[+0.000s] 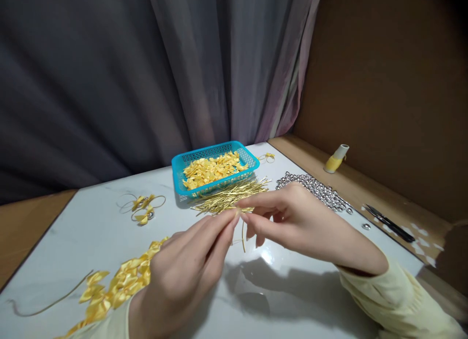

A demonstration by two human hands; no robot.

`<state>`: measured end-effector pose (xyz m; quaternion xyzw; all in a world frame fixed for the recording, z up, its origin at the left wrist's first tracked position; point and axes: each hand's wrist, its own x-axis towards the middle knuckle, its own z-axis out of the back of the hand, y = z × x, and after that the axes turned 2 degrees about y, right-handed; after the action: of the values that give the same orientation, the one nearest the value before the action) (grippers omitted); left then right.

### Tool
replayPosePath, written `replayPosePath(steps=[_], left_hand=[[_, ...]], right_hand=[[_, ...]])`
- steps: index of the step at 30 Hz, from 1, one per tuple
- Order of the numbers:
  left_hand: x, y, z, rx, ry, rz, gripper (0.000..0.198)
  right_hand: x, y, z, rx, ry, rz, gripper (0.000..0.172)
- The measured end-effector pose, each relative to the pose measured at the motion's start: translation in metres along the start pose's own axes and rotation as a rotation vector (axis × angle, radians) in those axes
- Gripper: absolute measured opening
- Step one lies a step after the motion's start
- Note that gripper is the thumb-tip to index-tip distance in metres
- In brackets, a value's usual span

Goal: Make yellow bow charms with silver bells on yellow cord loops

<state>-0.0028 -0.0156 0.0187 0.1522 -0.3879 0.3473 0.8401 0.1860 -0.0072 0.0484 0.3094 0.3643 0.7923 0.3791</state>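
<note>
In the middle of the table, my left hand (190,261) and my right hand (292,222) meet at the fingertips. The left thumb and index finger are pinched together. My right thumb and index finger close in on the same spot, the other fingers curled below. From between the fingertips hangs a thin gold tie (243,239); what else is pinched there is too small to make out. Just behind lies a pile of gold ties (230,195). Yellow satin bows (127,278) lie in a heap beside my left hand, partly hidden by it.
A blue plastic basket (179,176) holds yellow bows at the back. Silver beads (318,190) are spread to the right, near black-handled scissors (391,224) and a yellow thread spool (334,159). Bows with looped ties (144,207) lie at left. A grey curtain (204,76) hangs behind.
</note>
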Motion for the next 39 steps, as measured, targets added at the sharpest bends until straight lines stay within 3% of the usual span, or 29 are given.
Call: replayPosePath(steps=[3,10,18,27,39], left_hand=[[0.001,-0.001,0.002,-0.002,-0.005,-0.001,0.018],[-0.005,0.002,0.000,0.107,-0.051,-0.087,0.014],[-0.005,-0.002,0.000,0.001,0.026,0.024,0.015],[-0.003,-0.003,0.003,-0.028,0.040,0.104,0.013],[-0.003,-0.004,0.004,-0.066,0.061,0.124,0.014]], right_hand=[[0.002,0.001,-0.001,0.031,0.034,-0.007,0.023],[-0.002,-0.001,-0.009,-0.195,-0.129,0.089,0.023],[-0.005,0.000,-0.014,-0.213,-0.216,0.141,0.021],[-0.007,0.006,-0.011,-0.138,-0.157,0.050,0.022],[-0.009,0.002,-0.011,-0.355,-0.177,0.156,0.020]])
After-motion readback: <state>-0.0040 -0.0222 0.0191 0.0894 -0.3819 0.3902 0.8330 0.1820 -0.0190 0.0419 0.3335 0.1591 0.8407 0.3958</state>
